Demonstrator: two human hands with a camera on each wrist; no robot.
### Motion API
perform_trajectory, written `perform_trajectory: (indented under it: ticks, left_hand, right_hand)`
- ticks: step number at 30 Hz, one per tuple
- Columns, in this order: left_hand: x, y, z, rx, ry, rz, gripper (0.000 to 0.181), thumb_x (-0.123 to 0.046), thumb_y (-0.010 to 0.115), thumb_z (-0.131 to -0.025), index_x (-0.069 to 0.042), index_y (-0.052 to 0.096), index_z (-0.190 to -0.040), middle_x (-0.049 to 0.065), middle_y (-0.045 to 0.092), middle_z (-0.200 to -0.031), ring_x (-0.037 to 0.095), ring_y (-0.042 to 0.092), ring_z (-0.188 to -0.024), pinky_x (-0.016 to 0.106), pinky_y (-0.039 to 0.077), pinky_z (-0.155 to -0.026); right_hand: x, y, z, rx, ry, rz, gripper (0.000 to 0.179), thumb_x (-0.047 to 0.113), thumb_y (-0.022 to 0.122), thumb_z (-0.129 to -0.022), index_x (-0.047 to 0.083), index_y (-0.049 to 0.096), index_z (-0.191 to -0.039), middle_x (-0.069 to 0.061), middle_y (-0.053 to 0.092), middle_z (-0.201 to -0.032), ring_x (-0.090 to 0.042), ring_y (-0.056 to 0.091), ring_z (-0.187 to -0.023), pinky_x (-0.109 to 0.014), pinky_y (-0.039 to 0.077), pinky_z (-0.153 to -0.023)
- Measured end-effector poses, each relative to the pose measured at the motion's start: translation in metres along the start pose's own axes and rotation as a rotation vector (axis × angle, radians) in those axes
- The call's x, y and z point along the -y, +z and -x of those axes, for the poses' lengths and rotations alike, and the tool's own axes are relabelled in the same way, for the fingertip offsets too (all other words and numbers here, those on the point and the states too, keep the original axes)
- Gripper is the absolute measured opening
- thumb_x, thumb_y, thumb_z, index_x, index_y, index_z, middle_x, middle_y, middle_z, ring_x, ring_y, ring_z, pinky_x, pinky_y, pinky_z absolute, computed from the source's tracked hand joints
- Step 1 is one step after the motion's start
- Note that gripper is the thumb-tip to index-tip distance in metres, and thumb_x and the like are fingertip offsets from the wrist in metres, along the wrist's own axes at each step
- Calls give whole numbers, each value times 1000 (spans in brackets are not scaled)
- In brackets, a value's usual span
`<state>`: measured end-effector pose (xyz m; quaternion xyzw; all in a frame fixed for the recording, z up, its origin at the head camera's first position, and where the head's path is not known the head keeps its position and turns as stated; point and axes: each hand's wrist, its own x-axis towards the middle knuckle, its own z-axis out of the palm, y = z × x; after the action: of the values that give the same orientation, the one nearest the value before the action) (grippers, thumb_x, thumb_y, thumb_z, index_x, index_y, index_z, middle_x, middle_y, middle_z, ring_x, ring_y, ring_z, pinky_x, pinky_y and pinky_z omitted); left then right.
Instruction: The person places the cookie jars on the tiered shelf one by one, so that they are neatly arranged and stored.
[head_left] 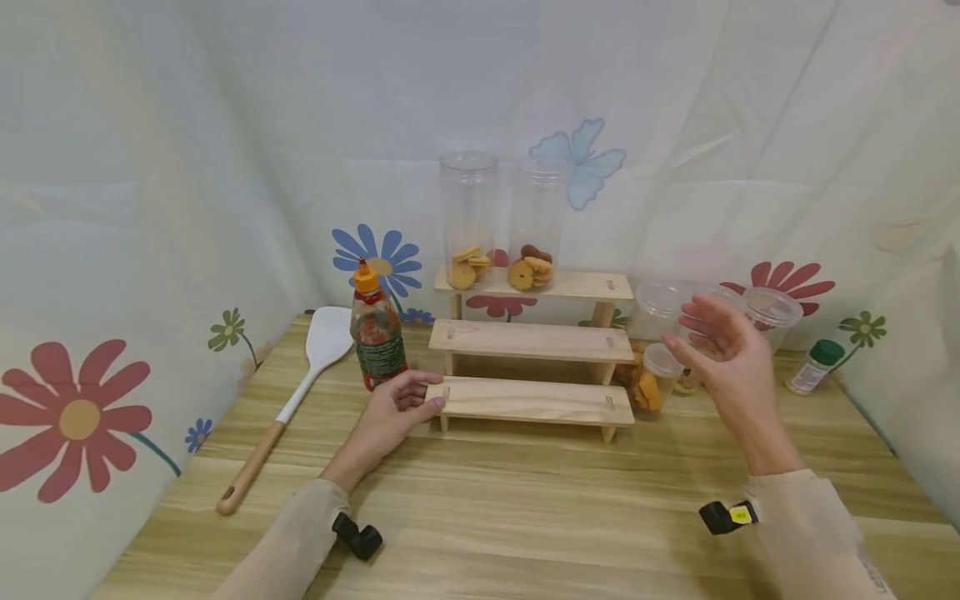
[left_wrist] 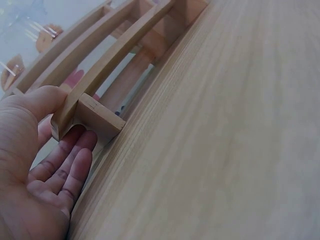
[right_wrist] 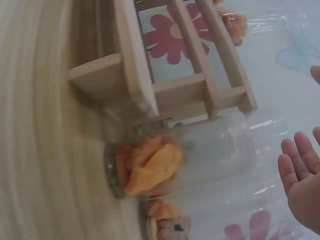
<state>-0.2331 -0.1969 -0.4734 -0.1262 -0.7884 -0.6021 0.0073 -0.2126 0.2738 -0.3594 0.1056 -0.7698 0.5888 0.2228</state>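
A three-step wooden display rack (head_left: 525, 398) stands in the middle of the table. My left hand (head_left: 395, 406) grips the left end of its lowest board, thumb on top and fingers beneath, as the left wrist view shows. Two tall clear jars (head_left: 468, 212) with some cookies at the bottom stand on the top step. My right hand (head_left: 731, 367) is raised with fingers spread and holds nothing. It is in front of several clear jars (head_left: 772, 307) at the rack's right, partly hiding them. One jar holds orange snack pieces (right_wrist: 155, 170) beside the rack's end.
Left of the rack stands a sauce bottle (head_left: 378, 342) with an orange cap. A white spatula (head_left: 327, 337) with a wooden handle lies farther left. At the right is a small green-capped shaker (head_left: 815, 367). A flower-printed curtain (head_left: 300, 125) hangs behind the table.
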Motion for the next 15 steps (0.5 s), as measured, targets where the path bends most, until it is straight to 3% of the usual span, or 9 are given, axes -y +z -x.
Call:
perform_trajectory:
  ticks: [7, 15]
  left_hand:
    - [3, -1, -3, -7, 9, -5, 36, -23, 84, -104, -12, 75, -137, 14, 74, -113, 23, 69, -102, 25, 56, -88]
    - [2, 0, -1, -6, 4, -2, 36, -21, 84, -103, -11, 75, -137, 12, 74, -113, 21, 69, -102, 25, 56, -88]
  right_hand:
    - [-19, -6, 13, -8, 44, -12, 63, 4, 84, -100, 1, 57, -157, 6, 69, -140, -9, 68, -124, -12, 52, -103]
    - [-43, -4, 25, -27, 97, -97, 56, -2, 85, -97, -5, 62, -148, 3, 73, -132, -6, 69, -115, -13, 54, -99]
